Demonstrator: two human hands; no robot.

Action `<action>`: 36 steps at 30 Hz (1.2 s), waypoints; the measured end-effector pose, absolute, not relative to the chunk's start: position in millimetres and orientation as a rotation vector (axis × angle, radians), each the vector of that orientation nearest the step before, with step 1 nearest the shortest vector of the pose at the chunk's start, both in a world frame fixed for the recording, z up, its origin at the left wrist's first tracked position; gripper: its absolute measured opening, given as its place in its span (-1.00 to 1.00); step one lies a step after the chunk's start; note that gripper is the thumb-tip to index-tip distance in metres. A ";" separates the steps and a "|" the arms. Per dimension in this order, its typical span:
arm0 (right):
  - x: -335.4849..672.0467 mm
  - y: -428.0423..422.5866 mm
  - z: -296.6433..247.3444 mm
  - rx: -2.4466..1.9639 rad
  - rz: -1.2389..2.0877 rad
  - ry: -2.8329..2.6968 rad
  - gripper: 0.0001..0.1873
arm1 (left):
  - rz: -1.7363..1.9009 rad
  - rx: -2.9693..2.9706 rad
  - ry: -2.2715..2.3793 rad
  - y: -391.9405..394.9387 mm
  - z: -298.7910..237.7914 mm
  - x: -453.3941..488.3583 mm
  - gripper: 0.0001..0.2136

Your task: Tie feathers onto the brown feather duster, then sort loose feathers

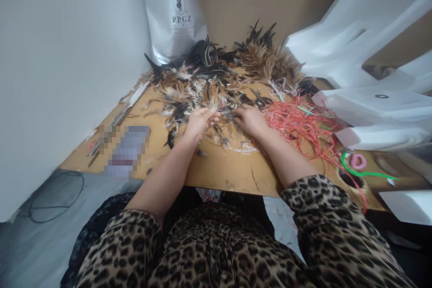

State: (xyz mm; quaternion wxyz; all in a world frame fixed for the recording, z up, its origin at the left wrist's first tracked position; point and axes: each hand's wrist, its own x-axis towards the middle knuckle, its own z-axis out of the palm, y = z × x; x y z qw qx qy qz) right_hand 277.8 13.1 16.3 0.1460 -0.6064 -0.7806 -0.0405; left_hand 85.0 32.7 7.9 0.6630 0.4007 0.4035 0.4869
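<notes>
My left hand (201,122) is closed in a pinch at the near side of a loose pile of brown, black and white feathers (192,85). A pale feather (213,107) shows at its fingertips. Close by on the right, my right hand (250,119) has its fingers curled together among dark feathers; what they grip is too small and blurred to make out. Black-handled scissors (261,99) lie just beyond my right hand. Small loose feathers and a few white threads (245,148) are scattered on the wooden table (219,173) below both hands.
A tangle of red plastic strips (300,123) spreads right of my right arm. A brown feather bundle (270,60) and a silver bag (175,13) stand at the back. White plastic sheets (378,103), a pink ring (358,161) and thin rods (111,132) flank the work area.
</notes>
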 end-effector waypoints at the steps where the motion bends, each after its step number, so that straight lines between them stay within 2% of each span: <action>1: 276.2 14.7 14.5 -1.769 -0.113 -2.246 -0.70 | 1.100 0.908 0.908 33.1 6.8 85.0 -0.79; 4: 273.9 19.5 10.7 -1.817 -0.011 -2.180 -0.77 | 1.103 0.920 0.887 33.6 4.9 85.0 -0.79; 7: 275.1 22.1 11.6 -1.765 0.268 -1.885 -0.87 | 1.114 0.908 0.871 33.2 6.4 84.4 -0.80; 12: 280.7 22.3 14.9 -1.422 1.010 -1.260 -0.72 | 1.119 0.814 0.868 33.3 10.7 83.0 -0.82; 15: 281.5 21.5 15.5 -1.257 1.237 -1.044 -0.68 | 1.087 0.758 0.824 34.0 10.3 83.4 -0.88; 19: 274.8 16.8 19.7 -1.114 1.377 -0.922 -0.63 | 0.977 0.714 0.736 32.1 9.6 85.1 -0.97; 26: 253.0 8.0 19.3 -0.966 1.422 -1.050 -0.71 | 0.790 0.607 0.602 25.1 12.4 86.1 -0.91; 36: 244.2 6.0 18.5 -0.991 1.404 -0.952 -0.64 | 0.927 0.667 0.652 24.4 15.9 89.8 -0.93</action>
